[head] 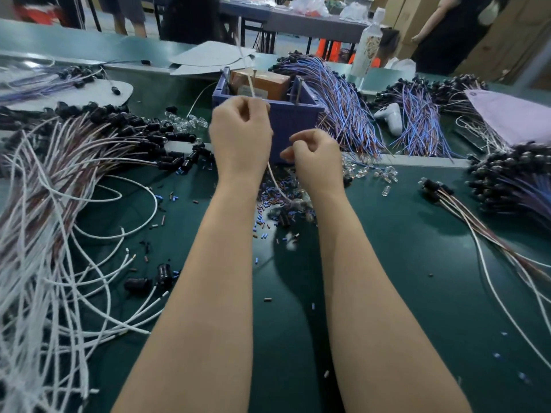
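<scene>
White wire (251,89) is trailing up from the litter of cut sleeve bits (265,204) in the middle of the green tabletop (402,293). It is passing between the two wrists and running into the left grip (241,129). That grip's fingers are curling round the wire and pinching it just in front of the blue plastic bin (298,126). From the fist the wire is rising on toward the far side.

The right grip (316,156) is hovering lower and just to the right, its fingers curling with the thumb against the forefinger. Whether it is pinching this wire, a small part or nothing, I cannot tell.

Judging by the pose, the person is working one wire drawn from the loose white wires (59,293) at the near left, probably feeding or dressing it before a black socket (162,275) is fitted. The next move is likely calling for the left grip to keep the wire taut while the right takes hold close to the working spot.

The wire's near end is disappearing among the sleeve bits. The backs of both hands are covering the fingertips. The bin's wall is hiding most of the brown box (262,83) inside it. Motion is blurring the blue and brown wire bundle (343,108) on the right, and the frame is cutting off the people standing at the far side.
</scene>
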`<state>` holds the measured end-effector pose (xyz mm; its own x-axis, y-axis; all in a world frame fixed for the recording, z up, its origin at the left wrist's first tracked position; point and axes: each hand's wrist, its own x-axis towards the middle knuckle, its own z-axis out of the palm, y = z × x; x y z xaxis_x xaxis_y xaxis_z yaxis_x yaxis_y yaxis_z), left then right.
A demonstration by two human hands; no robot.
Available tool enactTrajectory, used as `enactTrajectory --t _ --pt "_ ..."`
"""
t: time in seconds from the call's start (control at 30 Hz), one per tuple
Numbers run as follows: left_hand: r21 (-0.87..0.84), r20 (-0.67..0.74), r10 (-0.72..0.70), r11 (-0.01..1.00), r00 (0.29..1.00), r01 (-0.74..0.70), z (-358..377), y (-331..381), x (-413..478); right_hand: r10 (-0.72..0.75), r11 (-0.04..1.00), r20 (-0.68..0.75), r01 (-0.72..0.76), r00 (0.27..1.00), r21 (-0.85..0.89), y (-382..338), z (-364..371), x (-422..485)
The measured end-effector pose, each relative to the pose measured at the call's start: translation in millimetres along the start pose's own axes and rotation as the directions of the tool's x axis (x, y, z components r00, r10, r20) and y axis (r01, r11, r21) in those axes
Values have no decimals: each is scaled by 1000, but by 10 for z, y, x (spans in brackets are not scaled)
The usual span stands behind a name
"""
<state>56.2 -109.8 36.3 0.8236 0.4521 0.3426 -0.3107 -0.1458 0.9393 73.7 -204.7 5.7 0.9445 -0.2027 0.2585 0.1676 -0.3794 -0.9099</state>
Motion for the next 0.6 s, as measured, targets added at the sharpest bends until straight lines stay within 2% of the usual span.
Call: enactTrajectory --t 0.03,0.13,0.2,0.27,0.33,0.4,0.47,0.53,0.6 --pt "29 -32 22 999 999 -21 -30 35 10 0 996 -12 -1 1000 -95 52 -52 -8" --pt "88 -160 70 995 985 -57 -113 127 34 42 923 -198 -114 979 -367 255 -306 -16" --pt "81 -263 126 991 956 -109 -142 206 24 127 862 -128 -173 984 -476 367 -404 -44" --pt "137 -341 256 966 905 -221 -128 296 -27 198 812 -47 -191 979 -552 421 -389 -83" --pt "203 -317 379 923 869 -328 -63 356 -90 223 772 -51 -208 974 -601 420 -346 -94" --pt "245 -112 405 896 908 -370 31 352 -139 241 731 -72 -230 968 -642 402 -323 -83" --pt "360 218 250 878 944 -315 140 259 -156 264 692 -79 -246 961 -679 373 -333 -64" --pt "566 467 -38 781 883 -266 254 89 -190 283 670 -83 -259 956 -696 351 -360 -43" --pt "684 558 -245 676 793 -272 339 -81 -279 297 685 -90 -278 951 -674 328 -390 -25"
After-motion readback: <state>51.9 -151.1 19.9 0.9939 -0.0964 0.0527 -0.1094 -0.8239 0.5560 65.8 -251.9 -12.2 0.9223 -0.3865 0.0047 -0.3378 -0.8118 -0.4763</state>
